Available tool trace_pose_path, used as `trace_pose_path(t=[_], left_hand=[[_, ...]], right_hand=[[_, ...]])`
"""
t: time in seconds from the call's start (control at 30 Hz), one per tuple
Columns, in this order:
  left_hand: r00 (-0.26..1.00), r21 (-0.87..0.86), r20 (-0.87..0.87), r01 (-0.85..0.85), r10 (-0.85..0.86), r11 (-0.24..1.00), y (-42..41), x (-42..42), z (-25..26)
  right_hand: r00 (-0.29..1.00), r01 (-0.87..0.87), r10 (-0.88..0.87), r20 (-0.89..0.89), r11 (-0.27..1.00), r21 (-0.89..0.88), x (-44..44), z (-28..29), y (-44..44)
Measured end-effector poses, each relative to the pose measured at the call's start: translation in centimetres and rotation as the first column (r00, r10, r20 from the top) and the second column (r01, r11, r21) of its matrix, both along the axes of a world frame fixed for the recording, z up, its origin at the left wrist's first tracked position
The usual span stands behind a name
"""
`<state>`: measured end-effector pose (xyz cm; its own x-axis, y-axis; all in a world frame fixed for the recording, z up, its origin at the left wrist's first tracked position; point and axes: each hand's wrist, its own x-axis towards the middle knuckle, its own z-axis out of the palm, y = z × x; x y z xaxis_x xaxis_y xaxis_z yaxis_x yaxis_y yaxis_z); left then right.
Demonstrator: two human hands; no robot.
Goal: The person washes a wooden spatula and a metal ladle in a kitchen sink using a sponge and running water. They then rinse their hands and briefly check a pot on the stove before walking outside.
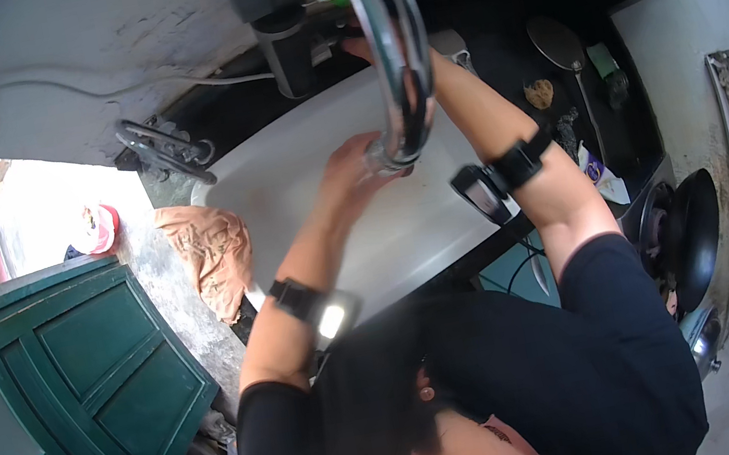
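A curved chrome faucet (392, 54) rises over the white sink (280, 162) and blocks part of the view. My left hand (353, 163) is in the sink at the faucet's spout; its fingers are partly hidden, so any hold is unclear. Past the spout, my right hand (362, 45) reaches to the sink's back edge by the dark counter, largely covered by the faucet. Close to it stands a black and grey cylinder (288, 51). Behind my right forearm lies a flat grey object (449, 44), partly hidden.
A peach cloth (212, 254) drapes over the sink's left end. On the right counter lie a long-handled ladle or skimmer (555, 40), a tan scrubber (538, 94), a green sponge (600, 60) and a purple-white packet (597, 172). A black wok (696, 242) hangs right; a green door (110, 360) is left.
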<state>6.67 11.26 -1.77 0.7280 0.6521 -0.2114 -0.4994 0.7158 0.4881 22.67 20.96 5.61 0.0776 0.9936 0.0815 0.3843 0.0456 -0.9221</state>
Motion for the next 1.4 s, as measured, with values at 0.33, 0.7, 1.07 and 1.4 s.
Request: trace_pose_path(t=[0.33, 0.7, 1.07, 1.4], left_hand=[[0.194, 0.414, -0.836, 0.838, 0.514, 0.357, -5.7, -12.6, -1.9], [0.286, 0.455, -0.76, 0.875, 0.584, 0.164, -12.1, -17.1, -0.4], [0.385, 0.68, -0.616, 0.7, 0.688, 0.217, -11.5, -17.4, -0.6], [0.091, 0.815, -0.429, 0.467, 0.899, 0.342, -12.2, -21.7, 4.7]], right_hand=[[0.919, -0.294, 0.25, 0.304, 0.95, 0.109, 0.9, -2.1, -7.0], [0.353, -0.304, 0.914, 0.202, 0.316, -0.899, 4.4, -18.0, -17.8], [0.918, -0.388, 0.371, -0.143, 0.757, -0.526, 0.2, -8.0, -9.6], [0.68, -0.228, 0.411, 0.608, 0.906, -0.358, 2.3, -8.4, -19.6]])
